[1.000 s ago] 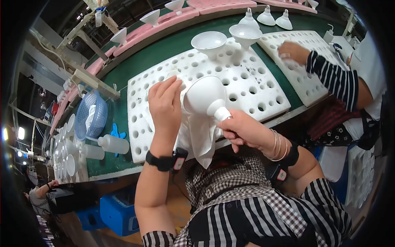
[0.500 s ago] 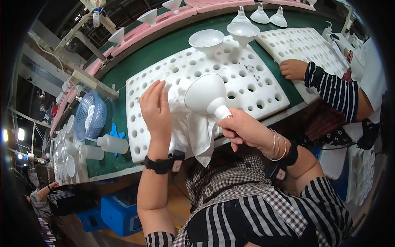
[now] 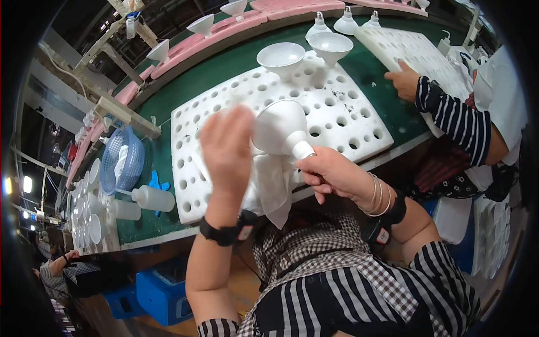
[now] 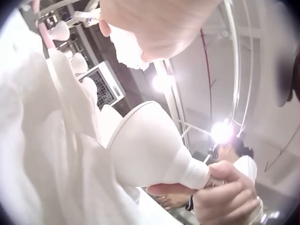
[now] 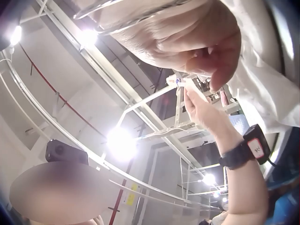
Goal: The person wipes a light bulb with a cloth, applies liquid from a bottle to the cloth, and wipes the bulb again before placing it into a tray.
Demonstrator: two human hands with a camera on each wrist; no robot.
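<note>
My right hand (image 3: 334,171) grips a white cone-shaped lamp bulb (image 3: 281,126) by its narrow base end, with the wide end tilted up and to the left. In the left wrist view, the fingers wrap round the threaded base of this bulb (image 4: 150,145). My left hand (image 3: 227,149) is raised just left of the wide end and blurred. A small piece of white cloth (image 4: 125,49) shows between its fingers in the left wrist view. A larger white cloth (image 3: 272,188) hangs below the bulb at the table's front edge.
A white foam board (image 3: 224,101) with rows of holes lies in front; two bulb reflectors (image 3: 282,58) stand in it. On the left are a blue basket (image 3: 126,160), plastic bottles (image 3: 152,197) and blue gloves (image 3: 159,182). Another person's hand (image 3: 404,81) holds a second foam board (image 3: 415,53) at right.
My left hand moves away to the left, then swings back toward the bulb. My right hand keeps the bulb almost still. The other person's foam board has shifted and tilted up.
</note>
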